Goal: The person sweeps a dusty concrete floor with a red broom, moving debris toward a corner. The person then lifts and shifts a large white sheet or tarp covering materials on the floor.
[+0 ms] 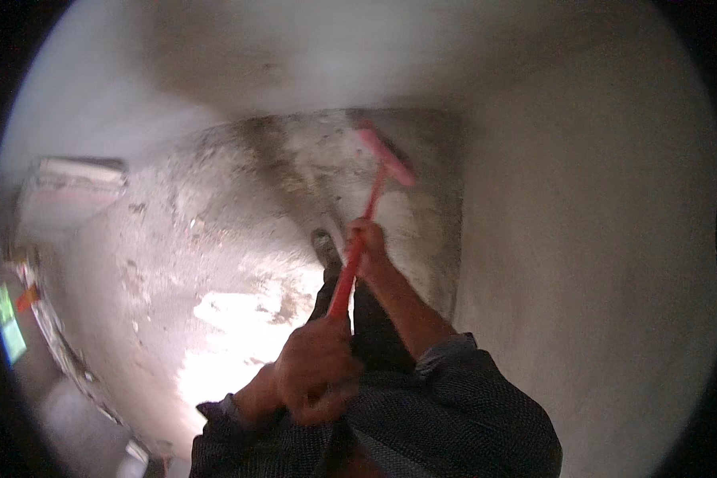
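Both of my hands grip the red handle of a broom [345, 287]. Close to my chest, my left hand [317, 368] is wrapped round the upper end of the handle. Farther down the handle, my right hand [366, 239] is closed round it. The pinkish-red broom head [386, 156] slants across the floor ahead of me, near the right wall, with dark bristles showing along its right side. Motion blurs the head slightly, so its contact with the floor is hard to judge.
Rough, stained concrete floor [207, 231] spreads around me, with a bright sunlit patch on the left. A plain wall [581, 239] rises on the right, and another [319, 64] stands ahead. A pale block-like stack [72, 179] sits at the far left. One shoe [323, 248] shows below the broom.
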A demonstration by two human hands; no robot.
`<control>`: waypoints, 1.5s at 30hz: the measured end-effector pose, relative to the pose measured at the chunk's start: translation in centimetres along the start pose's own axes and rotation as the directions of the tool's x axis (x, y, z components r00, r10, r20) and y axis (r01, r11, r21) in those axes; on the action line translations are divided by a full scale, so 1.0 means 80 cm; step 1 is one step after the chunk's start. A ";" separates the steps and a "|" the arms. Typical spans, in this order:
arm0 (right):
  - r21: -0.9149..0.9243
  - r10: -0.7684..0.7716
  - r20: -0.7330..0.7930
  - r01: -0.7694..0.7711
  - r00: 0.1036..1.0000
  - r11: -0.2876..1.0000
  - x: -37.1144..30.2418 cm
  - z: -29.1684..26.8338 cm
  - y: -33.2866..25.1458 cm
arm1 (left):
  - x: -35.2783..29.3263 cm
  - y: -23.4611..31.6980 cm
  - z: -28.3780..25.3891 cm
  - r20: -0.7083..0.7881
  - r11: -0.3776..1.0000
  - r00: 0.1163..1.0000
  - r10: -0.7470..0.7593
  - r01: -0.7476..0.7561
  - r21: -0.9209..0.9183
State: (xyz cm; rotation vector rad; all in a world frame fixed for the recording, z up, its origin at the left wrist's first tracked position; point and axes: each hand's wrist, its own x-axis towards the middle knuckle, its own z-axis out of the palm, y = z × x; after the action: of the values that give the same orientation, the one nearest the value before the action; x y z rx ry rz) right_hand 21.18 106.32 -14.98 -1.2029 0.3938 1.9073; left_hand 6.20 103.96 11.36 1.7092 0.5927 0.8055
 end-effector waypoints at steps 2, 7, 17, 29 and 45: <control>-0.001 -0.114 -0.013 0.114 0.993 0.993 0.030 -0.057 -0.023 | -0.002 -0.035 0.004 -0.108 0.995 0.994 -0.006 -0.005 -0.099; -0.211 -0.036 -0.188 -0.004 0.982 0.978 0.052 -0.036 0.069 | -0.046 -0.035 -0.004 -0.310 0.953 0.903 -0.297 0.303 -0.029; -0.444 0.509 0.134 -0.408 0.850 0.798 0.048 0.080 0.210 | -0.037 0.017 0.029 -0.308 0.863 0.918 -0.251 0.356 0.359; -0.141 -0.062 -0.117 0.045 0.991 0.989 -0.041 -0.034 0.027 | -0.003 0.056 0.043 -0.083 0.981 0.981 -0.176 0.181 0.067; -0.242 0.278 0.089 -0.250 0.956 0.938 0.020 -0.011 0.099 | 0.023 0.028 0.092 -0.184 0.928 0.945 -0.272 0.308 0.208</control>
State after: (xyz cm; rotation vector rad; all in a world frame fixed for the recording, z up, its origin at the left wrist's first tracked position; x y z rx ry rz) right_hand 15.26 101.70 -18.07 -1.2194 0.2870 2.2988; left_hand 12.98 100.10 12.70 1.7252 1.0566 0.6746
